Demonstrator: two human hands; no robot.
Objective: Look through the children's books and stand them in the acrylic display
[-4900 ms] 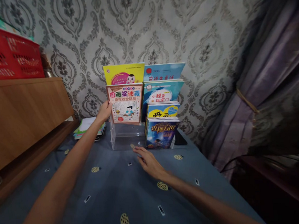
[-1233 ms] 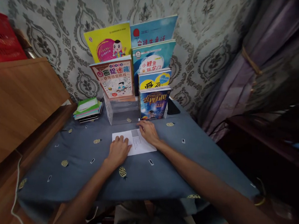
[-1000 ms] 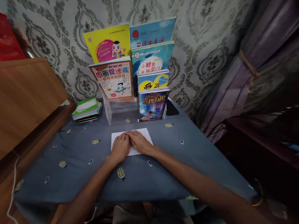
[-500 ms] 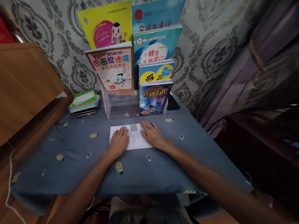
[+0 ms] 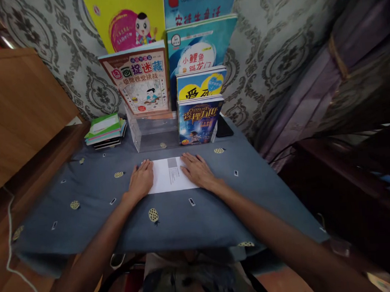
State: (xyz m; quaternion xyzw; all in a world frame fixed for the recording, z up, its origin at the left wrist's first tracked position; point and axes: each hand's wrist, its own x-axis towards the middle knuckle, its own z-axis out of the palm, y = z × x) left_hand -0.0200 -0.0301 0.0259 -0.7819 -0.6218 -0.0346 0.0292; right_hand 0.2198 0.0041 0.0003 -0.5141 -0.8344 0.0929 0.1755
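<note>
A white sheet of paper (image 5: 160,178) with a grey block and small print in its middle lies flat on the cloth-covered table. My left hand (image 5: 141,179) rests over the sheet's left edge, palm down with the fingers stretched out. Over the right part lies my right hand (image 5: 198,170), also flat, its fingers extended and slightly spread. Neither hand grips anything. Parts of the sheet's left and right ends are hidden under the hands.
Behind the sheet a clear acrylic stand (image 5: 154,141) holds several upright books, including a dark blue one (image 5: 198,123). A pile of books (image 5: 106,130) lies at back left, a black flat object (image 5: 223,126) at back right. The grey-blue tablecloth (image 5: 174,228) has pineapple prints.
My left hand has slid left across the paper to its left edge, uncovering more of the sheet. My right hand stays on the right part. The view has tilted slightly.
</note>
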